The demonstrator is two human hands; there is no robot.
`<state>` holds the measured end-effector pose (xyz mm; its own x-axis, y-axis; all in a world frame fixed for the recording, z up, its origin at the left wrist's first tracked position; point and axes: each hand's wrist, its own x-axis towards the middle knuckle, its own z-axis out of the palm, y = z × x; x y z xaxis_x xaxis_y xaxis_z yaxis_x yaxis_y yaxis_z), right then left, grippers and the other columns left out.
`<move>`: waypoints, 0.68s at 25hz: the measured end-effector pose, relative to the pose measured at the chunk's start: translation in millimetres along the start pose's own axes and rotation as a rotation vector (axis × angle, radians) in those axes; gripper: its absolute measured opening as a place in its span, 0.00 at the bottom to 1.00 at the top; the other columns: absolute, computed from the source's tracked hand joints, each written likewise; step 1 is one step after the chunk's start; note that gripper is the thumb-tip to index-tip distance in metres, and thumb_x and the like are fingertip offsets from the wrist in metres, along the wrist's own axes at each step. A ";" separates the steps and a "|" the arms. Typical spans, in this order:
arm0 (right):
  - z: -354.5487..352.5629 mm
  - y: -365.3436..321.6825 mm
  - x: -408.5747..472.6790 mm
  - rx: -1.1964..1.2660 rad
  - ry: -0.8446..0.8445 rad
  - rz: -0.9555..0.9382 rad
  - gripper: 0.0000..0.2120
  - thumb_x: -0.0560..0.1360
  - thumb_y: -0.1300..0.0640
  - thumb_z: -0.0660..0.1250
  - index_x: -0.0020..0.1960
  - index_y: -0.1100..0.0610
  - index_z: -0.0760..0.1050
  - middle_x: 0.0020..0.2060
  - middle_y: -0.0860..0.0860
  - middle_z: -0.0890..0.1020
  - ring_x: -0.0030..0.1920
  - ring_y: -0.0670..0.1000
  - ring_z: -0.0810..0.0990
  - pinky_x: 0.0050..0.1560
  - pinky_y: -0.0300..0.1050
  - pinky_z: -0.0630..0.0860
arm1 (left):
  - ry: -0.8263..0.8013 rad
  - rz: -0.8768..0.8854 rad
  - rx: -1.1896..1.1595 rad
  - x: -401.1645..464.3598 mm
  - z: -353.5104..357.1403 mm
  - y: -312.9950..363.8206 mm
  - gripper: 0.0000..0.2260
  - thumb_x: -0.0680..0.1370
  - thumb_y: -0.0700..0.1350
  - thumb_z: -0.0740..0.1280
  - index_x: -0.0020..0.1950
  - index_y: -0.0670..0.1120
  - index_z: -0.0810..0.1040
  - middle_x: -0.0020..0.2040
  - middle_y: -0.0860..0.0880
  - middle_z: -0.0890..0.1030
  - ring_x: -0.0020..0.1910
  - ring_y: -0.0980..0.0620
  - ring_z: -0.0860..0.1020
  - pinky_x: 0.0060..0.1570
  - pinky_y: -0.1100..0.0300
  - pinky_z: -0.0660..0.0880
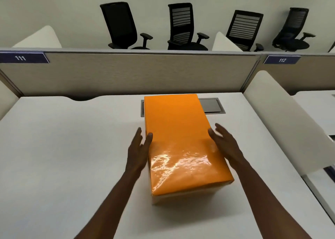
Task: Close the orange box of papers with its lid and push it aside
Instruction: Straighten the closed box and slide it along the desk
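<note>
The orange box (pixel 179 139) stands on the white desk (pixel 63 148) in the middle, its glossy orange lid sitting on top and covering it; the papers are hidden. My left hand (pixel 138 148) lies flat against the box's left side, thumb resting on the lid's edge, fingers spread. My right hand (pixel 223 144) is at the box's right side, fingers apart; I cannot tell whether it touches the box.
A grey cable hatch (pixel 212 106) is set in the desk behind the box. A beige partition (pixel 126 72) closes the far edge, a white divider (pixel 282 115) the right side. Several black office chairs (pixel 123 26) stand beyond.
</note>
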<state>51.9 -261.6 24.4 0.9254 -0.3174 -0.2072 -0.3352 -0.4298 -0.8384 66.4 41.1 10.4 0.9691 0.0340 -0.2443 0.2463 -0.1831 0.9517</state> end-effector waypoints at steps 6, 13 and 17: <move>8.9 31.6 -84.2 -0.180 -0.085 -0.041 0.50 0.68 0.29 0.69 0.80 0.40 0.46 0.72 0.43 0.67 0.67 0.51 0.72 0.63 0.50 0.71 | -0.166 0.288 0.362 -93.7 9.6 -43.7 0.51 0.62 0.82 0.63 0.77 0.72 0.38 0.82 0.63 0.38 0.78 0.61 0.51 0.72 0.55 0.63; 10.3 39.6 -115.7 -0.228 -0.058 -0.244 0.62 0.59 0.30 0.77 0.79 0.36 0.41 0.81 0.43 0.49 0.77 0.48 0.55 0.70 0.55 0.64 | -0.227 0.458 0.578 -95.6 -8.9 -51.1 0.58 0.60 0.77 0.70 0.80 0.64 0.40 0.80 0.58 0.29 0.83 0.48 0.46 0.72 0.49 0.68; 14.0 63.3 -129.8 -0.483 -0.083 -0.507 0.58 0.59 0.31 0.77 0.80 0.40 0.50 0.81 0.42 0.44 0.73 0.51 0.64 0.61 0.52 0.76 | -0.140 0.617 0.703 -106.3 -1.3 -68.4 0.56 0.68 0.56 0.80 0.81 0.61 0.42 0.82 0.54 0.33 0.83 0.43 0.43 0.71 0.41 0.68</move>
<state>-86.9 -235.8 -8.8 0.9923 0.0784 0.0961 0.1176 -0.8410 -0.5281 -53.5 51.3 -28.4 0.9041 -0.3767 0.2018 -0.4179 -0.6810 0.6013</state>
